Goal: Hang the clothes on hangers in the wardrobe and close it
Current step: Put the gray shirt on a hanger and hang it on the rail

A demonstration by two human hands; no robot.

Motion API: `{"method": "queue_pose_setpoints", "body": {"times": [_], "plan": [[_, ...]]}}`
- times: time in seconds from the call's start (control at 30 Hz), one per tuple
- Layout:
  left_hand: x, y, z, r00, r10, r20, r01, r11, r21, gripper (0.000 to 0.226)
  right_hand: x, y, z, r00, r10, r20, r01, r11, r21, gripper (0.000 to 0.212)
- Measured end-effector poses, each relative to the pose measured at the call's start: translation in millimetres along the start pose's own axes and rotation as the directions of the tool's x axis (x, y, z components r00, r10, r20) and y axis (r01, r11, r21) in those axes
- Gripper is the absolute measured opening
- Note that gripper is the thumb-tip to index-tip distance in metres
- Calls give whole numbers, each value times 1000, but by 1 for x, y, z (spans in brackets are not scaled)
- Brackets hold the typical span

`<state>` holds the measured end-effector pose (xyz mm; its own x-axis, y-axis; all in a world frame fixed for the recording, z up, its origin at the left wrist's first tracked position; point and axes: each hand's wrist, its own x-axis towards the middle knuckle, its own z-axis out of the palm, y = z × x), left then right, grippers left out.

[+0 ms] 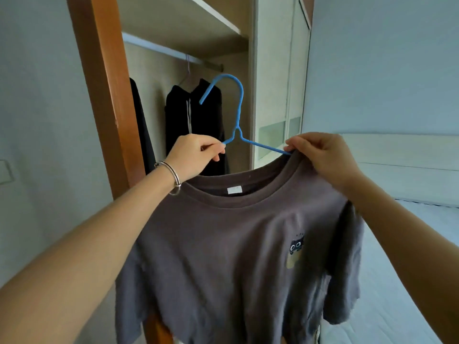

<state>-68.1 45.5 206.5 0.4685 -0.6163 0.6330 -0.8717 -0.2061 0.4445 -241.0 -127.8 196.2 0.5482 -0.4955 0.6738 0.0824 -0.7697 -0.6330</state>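
Note:
A dark grey T-shirt (236, 256) with a small cat print hangs in front of me on a blue hanger (239, 112). The hook stands up above the collar, in front of the open wardrobe (104, 95). My left hand (196, 155) grips the hanger's left arm at the shirt's left shoulder. With my right hand (320, 155) I pinch the collar where the hanger's right arm enters it. The lower part of the hanger is hidden inside the shirt.
Inside the wardrobe a rail (159, 47) runs under a shelf. Black clothes (196, 120) hang from it on a pale hanger, and another dark garment (141, 125) hangs at the left. A bed (402, 244) lies to the right.

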Motion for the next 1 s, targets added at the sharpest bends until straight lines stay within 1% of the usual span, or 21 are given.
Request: {"method": "queue_pose_setpoints", "body": {"times": [0.07,0.1,0.13,0.2,0.27,0.33,0.4,0.43,0.47,0.53,0.57,0.6,0.67,0.77,0.83,0.9,1.0], "plan": [[4,-2,7,1000,14,11,-14,999,-38,24,3,-4,-1,998,37,-46,-42,993,-108,22],[5,-1,11,999,32,16,-31,998,-47,23,4,-8,0,997,56,-44,-62,984,-170,27],[7,1,15,998,52,26,-51,997,-53,23,6,-12,3,997,75,-5,-75,973,-220,34],[8,8,25,994,90,61,-86,994,-61,25,9,-21,16,984,101,145,-57,958,-281,41],[8,16,33,986,121,112,-110,989,-97,26,13,-28,30,961,91,262,-6,952,-307,30],[10,17,38,982,144,124,-124,980,-158,26,19,-27,36,963,69,262,11,956,-293,18],[15,8,37,990,135,43,-125,973,-195,29,24,-20,35,973,79,217,-31,975,-219,15],[18,1,36,995,102,-1,-101,977,-187,32,26,-15,33,977,93,191,-56,980,-188,15],[22,-9,36,999,51,-13,-52,987,-153,37,28,-11,31,981,108,162,-80,981,-174,16],[26,-26,39,995,-79,57,78,997,18,51,34,0,29,984,129,126,-106,978,-178,21],[28,-32,45,987,-123,99,113,989,101,56,38,4,29,984,131,123,-107,977,-184,22],[30,-36,51,982,-143,120,126,982,141,59,43,9,30,985,123,124,-98,977,-190,23],[38,-38,65,984,-146,102,131,982,138,64,54,20,32,987,94,128,-65,974,-215,24],[60,-39,88,997,-83,1,82,979,185,69,76,37,36,985,59,161,-17,969,-247,24],[81,-41,104,999,-26,-28,31,981,192,66,94,50,39,983,49,177,-2,967,-255,25],[103,-45,118,999,52,-9,-49,981,186,55,114,66,41,982,48,183,-1,969,-248,25],[139,-56,136,977,209,37,-211,944,254,42,147,92,46,980,42,193,-8,984,-177,23]]}}
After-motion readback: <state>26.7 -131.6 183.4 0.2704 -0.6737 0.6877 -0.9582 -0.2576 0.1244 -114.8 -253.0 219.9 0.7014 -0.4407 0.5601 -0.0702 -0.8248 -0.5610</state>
